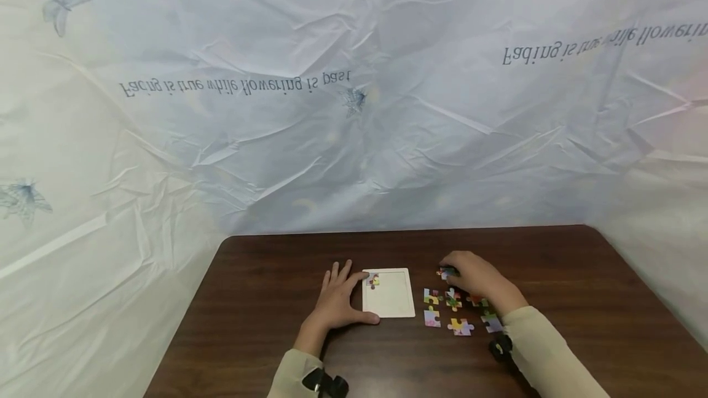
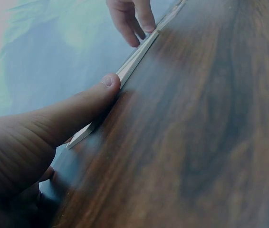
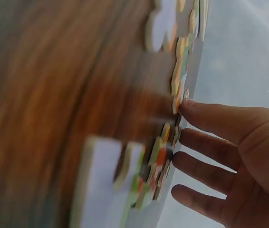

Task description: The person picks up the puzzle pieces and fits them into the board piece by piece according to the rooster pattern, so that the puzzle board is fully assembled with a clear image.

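Note:
A square, pale puzzle board [image 1: 393,293] with a raised rim lies on the table, with a colourful jigsaw piece [image 1: 373,281] in its upper left corner. My left hand [image 1: 336,306] rests at the board's left side. Its index fingertip is at the upper left corner, its thumb lies along the near edge, and the other fingers are spread. My right hand [image 1: 474,275] reaches over the loose pieces, its fingertips at the farthest jigsaw piece [image 1: 444,273]. In the right wrist view, the thumb [image 3: 206,114] and fingers stand apart, fairly straight, with tips right at the pieces.
Several loose jigsaw pieces [image 1: 460,327] lie right of the board, some partly under my right hand and wrist. The dark wooden table [image 1: 276,275] ends at a hanging printed sheet [image 1: 310,158] behind and at both sides. Black straps [image 1: 325,382] sit on both wrists.

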### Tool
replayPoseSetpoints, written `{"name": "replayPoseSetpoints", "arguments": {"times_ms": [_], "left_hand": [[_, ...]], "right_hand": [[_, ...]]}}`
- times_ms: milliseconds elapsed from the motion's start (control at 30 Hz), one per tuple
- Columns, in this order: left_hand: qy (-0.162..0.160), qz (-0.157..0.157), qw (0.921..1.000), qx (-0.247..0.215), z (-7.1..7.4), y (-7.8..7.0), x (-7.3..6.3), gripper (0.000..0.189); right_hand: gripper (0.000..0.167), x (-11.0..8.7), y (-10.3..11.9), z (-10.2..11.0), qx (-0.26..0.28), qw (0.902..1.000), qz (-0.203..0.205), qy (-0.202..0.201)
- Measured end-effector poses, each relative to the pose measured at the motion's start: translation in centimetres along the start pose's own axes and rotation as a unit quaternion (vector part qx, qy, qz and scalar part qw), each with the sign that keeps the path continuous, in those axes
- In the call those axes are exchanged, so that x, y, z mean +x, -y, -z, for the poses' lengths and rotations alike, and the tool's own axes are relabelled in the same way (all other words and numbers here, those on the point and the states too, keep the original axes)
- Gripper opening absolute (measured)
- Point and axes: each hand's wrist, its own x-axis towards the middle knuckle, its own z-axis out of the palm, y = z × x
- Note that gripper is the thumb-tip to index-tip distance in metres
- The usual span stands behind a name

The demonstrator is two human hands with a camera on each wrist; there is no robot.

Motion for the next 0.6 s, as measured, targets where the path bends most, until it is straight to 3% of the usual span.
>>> {"name": "replayPoseSetpoints", "arguments": {"times_ms": [167, 600], "left_hand": [[0.002, 0.001, 1.0, -0.004, 0.03, -0.06, 0.02, 0.104], [0.003, 0.001, 1.0, -0.003, 0.1, 0.0, 0.05, 0.104]], "right_hand": [[0.019, -0.23, -0.14, 0.12, -0.019, 0.9998, 0.009, -0.004], [0.028, -0.08, 0.5, -0.04, -0.044, 0.9989, 0.009, 0.012]]}}
